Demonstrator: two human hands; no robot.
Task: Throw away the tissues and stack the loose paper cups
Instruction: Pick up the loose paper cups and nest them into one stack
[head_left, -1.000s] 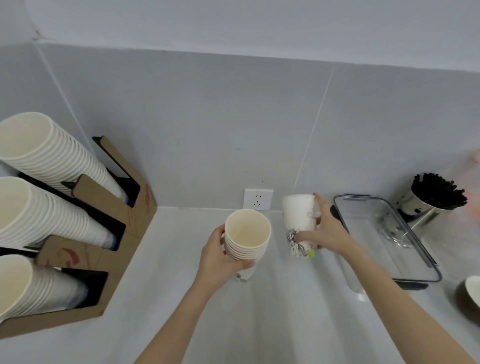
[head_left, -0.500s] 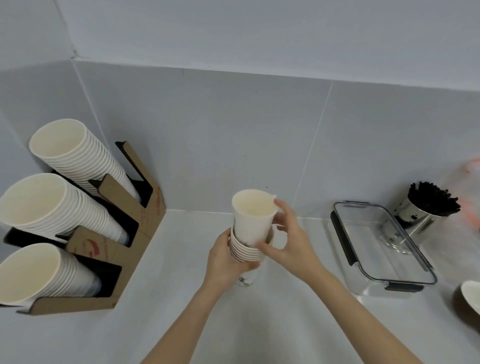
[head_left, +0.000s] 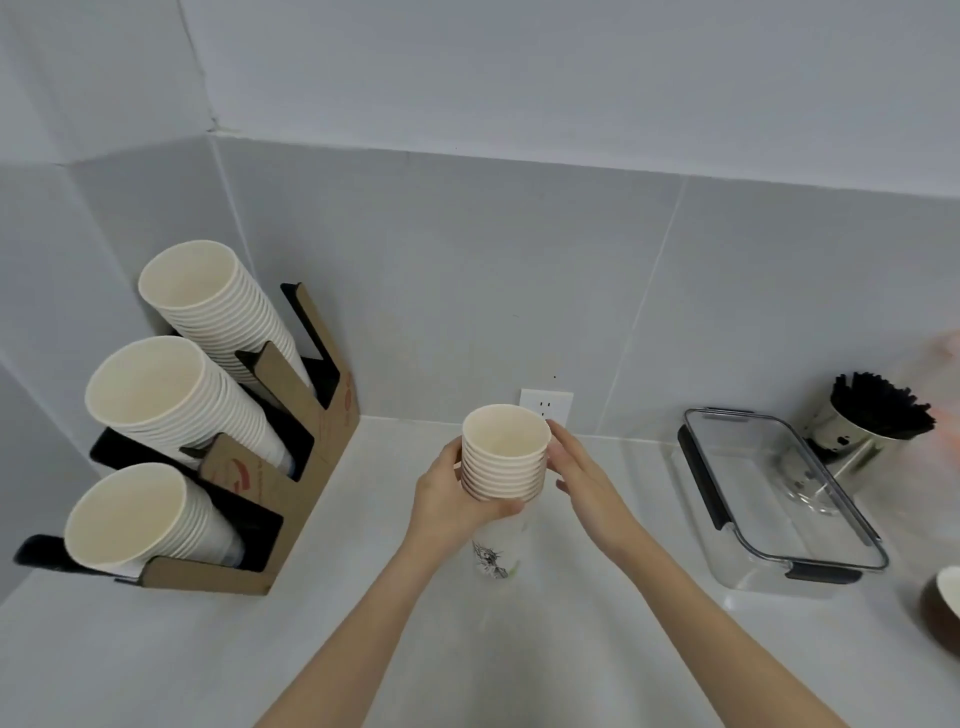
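A stack of several white paper cups (head_left: 503, 460) is held above the white counter (head_left: 363, 597) at the centre of the view. My left hand (head_left: 451, 499) is wrapped around the stack from the left and below. My right hand (head_left: 582, 478) is at the stack's right side, fingers spread, fingertips at or just off the rims. The bottom cup of the stack shows a dark printed drawing (head_left: 491, 558). No tissues are visible.
A cardboard cup holder (head_left: 291, 488) with three slanted rows of cups stands at the left wall. A clear rectangular container (head_left: 779, 493), a metal cup of black straws (head_left: 867, 421) and a dark bowl (head_left: 943, 603) sit at the right. A wall socket (head_left: 546, 405) is behind the stack.
My right hand carried a loose cup from the right and pushed it down into the stack in my left hand; it now sits fully nested. The right hand's fingers have loosened.
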